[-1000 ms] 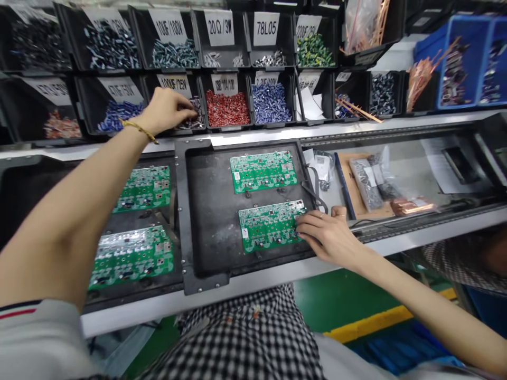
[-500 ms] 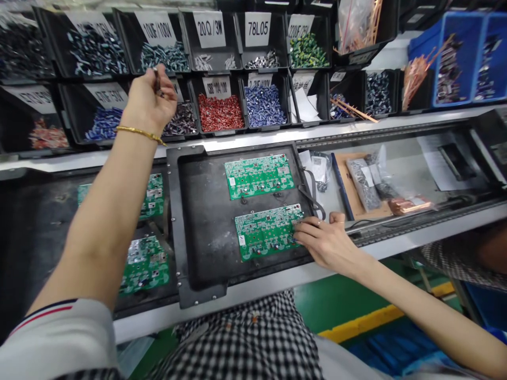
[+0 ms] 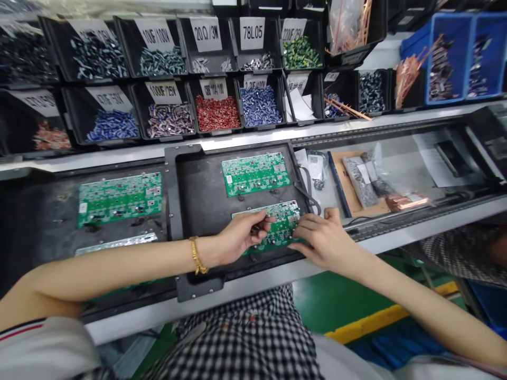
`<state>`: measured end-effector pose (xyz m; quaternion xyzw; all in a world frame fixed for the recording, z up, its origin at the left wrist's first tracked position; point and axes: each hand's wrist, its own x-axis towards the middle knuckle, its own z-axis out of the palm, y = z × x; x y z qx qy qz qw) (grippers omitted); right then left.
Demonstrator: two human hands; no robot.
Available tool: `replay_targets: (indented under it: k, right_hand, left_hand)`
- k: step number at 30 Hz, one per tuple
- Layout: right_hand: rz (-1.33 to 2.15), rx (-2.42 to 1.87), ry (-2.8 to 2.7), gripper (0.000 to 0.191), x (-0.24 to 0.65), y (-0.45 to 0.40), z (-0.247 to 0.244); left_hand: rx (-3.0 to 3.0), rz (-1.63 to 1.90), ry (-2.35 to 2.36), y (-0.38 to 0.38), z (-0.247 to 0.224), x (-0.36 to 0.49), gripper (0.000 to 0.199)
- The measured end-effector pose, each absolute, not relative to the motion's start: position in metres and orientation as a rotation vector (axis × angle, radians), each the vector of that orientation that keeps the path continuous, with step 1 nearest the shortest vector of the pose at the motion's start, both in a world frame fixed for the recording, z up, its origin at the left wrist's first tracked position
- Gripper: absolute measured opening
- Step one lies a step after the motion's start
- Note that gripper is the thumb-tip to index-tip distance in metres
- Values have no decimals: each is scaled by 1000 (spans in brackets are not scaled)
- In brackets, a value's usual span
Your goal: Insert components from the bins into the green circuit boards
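My left hand (image 3: 243, 237) is over the near green circuit board (image 3: 285, 214), its fingers curled around small dark components (image 3: 257, 228) whose kind is not clear. At that board's right end is my right hand (image 3: 322, 240), fingers bent and close together; whatever is at its fingertips is hidden. Both hands cover parts of the near board, which carries small upright parts. A second green circuit board (image 3: 257, 174) lies behind it in the same black tray (image 3: 198, 184).
Labelled black bins of components (image 3: 217, 113) line the back. Another black tray (image 3: 43, 211) at left holds a green board (image 3: 121, 199), with a second partly under my left forearm. To the right lie bagged parts (image 3: 360, 179) and a copper-coloured bundle (image 3: 406, 200). Blue bins (image 3: 447, 58) stand farther back.
My left hand has come down from the bins at the back left to the near board, dark components in its fingers. My right hand stays at the board's right end, its thumb now showing.
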<state>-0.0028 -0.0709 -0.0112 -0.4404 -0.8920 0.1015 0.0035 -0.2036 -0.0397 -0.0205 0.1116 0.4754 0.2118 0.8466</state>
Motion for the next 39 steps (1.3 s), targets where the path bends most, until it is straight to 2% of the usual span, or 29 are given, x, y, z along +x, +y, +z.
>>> replay_targets:
  k: [2,4,10,14,17,21,39]
  right_hand:
    - [508,-1438,-2611,17,-11,-65,-3]
    - [544,-1418,-2438,16,-18,-60,3]
    - [271,-1399,-2521,19,-14,-37,-6]
    - [256,-1465,-2667,19,0,-18,-26]
    - [279,-1448,-2699,18,2,-12,-34]
    - [261,-1423,-2723,19,-1,-12,-34]
    - [102,-1318,-2661,22,1,-18,-40]
  left_hand:
    - [254,465,1009,-44,-19,-198,25]
    - [287,483,994,-47,-16,-193,25]
    - [278,428,957,-49,-12,-186,18]
    - [322,366,988,-49,-16,-187,9]
    - [407,355,986,-47,-19,-187,15]
    - [471,348,977,-43,-20,-187,11]
    - [356,416,1088,-38,-22,-184,20]
